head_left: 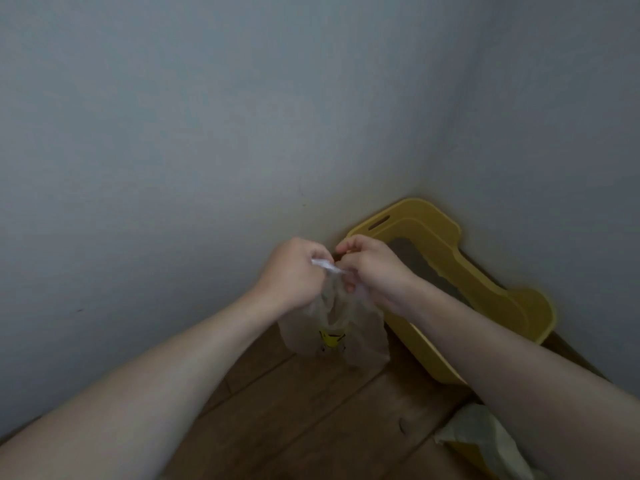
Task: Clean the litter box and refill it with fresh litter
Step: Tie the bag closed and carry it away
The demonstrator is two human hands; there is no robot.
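A yellow litter box stands in the corner of the room, with grey litter visible inside it. In front of it hangs a thin translucent plastic bag with a yellow print, bulging at the bottom above the wooden floor. My left hand and my right hand both pinch the gathered top of the bag, close together, fingers closed on the twisted handles.
Grey walls meet at the corner behind the box. The wooden plank floor runs below. A pale crumpled bag with a yellow part lies at the lower right, partly hidden by my right forearm.
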